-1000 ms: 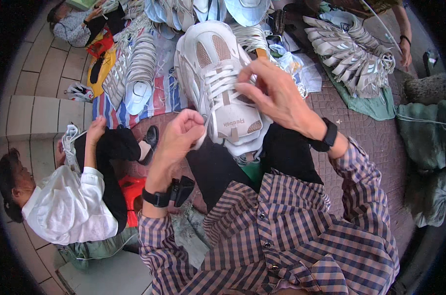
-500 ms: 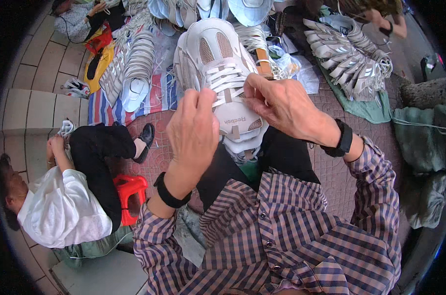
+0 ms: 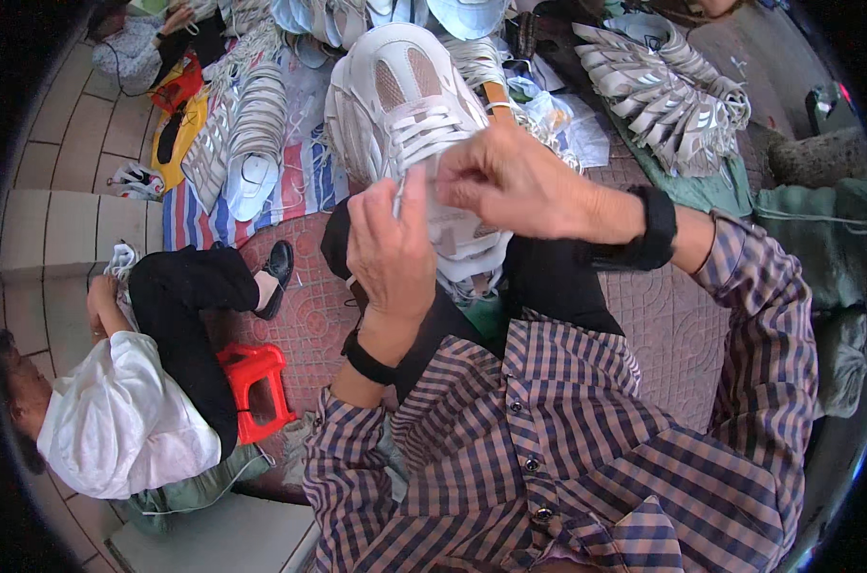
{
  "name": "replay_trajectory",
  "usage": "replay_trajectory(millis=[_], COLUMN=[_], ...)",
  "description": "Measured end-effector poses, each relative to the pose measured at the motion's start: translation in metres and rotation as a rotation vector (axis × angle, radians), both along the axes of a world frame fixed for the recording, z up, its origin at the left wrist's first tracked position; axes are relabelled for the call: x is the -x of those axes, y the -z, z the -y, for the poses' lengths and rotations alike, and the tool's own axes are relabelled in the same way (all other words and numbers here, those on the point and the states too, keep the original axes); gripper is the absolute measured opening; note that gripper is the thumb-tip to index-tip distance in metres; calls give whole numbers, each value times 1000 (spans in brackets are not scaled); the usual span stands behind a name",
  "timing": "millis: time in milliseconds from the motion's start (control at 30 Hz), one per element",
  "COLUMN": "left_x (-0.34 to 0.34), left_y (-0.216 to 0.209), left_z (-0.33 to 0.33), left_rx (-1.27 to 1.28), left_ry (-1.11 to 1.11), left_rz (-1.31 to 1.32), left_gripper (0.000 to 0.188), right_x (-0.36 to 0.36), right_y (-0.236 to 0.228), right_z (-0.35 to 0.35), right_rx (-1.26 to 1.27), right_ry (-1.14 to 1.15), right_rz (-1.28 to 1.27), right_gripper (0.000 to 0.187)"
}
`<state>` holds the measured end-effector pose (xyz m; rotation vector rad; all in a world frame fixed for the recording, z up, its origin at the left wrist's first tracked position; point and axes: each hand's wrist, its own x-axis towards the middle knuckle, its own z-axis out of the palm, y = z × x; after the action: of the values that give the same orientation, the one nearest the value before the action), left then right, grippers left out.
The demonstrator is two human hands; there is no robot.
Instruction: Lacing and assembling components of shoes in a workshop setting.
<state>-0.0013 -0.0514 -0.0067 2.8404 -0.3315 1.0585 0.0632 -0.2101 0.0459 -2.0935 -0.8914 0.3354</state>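
— Over the lower part of the white laces point(image 3: 424, 129), how are the left hand point(image 3: 391, 253) and the right hand point(image 3: 529, 188) held?

— Close together, with the fingers bent inward. The left is placed at the left edge of the lacing, and the right is set opposite, its thumb and forefinger drawn near each other. Whether a lace is pinched by either cannot be told, since the fingertips are blurred.

— And where is the shoe to be found?

— Directly under the fingers. The pale sneaker point(image 3: 410, 107) is positioned in front of the body, above the dark trousers point(image 3: 558, 291), with its toe pointed away. Tan mesh panels point(image 3: 390, 88) are set into the toe.

— What is worn on the arms?

— Each wrist is circled by a black band point(image 3: 658, 224), and both arms are covered by a checked shirt point(image 3: 472, 449).

— And farther out?

— To the left, a red stool point(image 3: 254, 355) is set on the reddish paving point(image 3: 305, 286), beside a co-worker point(image 3: 128, 411) dressed in white. Beyond, a striped sheet point(image 3: 295, 196) is spread, and a row of pale shoe uppers point(image 3: 257, 124) is laid on it. At the upper right, another row of uppers point(image 3: 658, 100) is fanned out.
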Motion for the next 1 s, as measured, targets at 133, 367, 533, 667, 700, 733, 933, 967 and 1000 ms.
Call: replay_trajectory(millis=[133, 367, 533, 667, 700, 733, 933, 967, 1000], left_x=[4, 7, 0, -1, 1, 1, 12, 23, 44], left_y=[-3, -23, -19, -14, -16, -17, -38, -37, -42], left_z=[-3, -7, -34, -37, -33, -30, -79, -110, -143], left_rx=[87, 108, 303, 1033, 1117, 1200, 1466, 1655, 1831], left_ry=[51, 97, 58, 116, 147, 179, 310, 356, 396], left_rz=[-48, -25, -197, -671, -691, -707, -845, -763, -650], left_gripper=[29, 15, 8, 10, 12, 15, 19, 16, 14], right_x=[-23, -17, -29, -23, -15, -9, 1, -4, -13], right_y=[10, 3, 34, 43, 41, 40, 36, 46, 60], right_z=[33, 28, 56, 61, 62, 61, 118, 141, 171], right_rx=[-108, 26, -43, -234, -298, -362, -927, -1153, -1523], right_ry=[274, 209, 115, 18, 92, 165, 91, 46, -28], right_rz=[-406, -602, -586, -592, -594, -593, -969, -1089, -1264], right_gripper=[22, 14, 21, 19, 19, 20, 34, 38, 42])
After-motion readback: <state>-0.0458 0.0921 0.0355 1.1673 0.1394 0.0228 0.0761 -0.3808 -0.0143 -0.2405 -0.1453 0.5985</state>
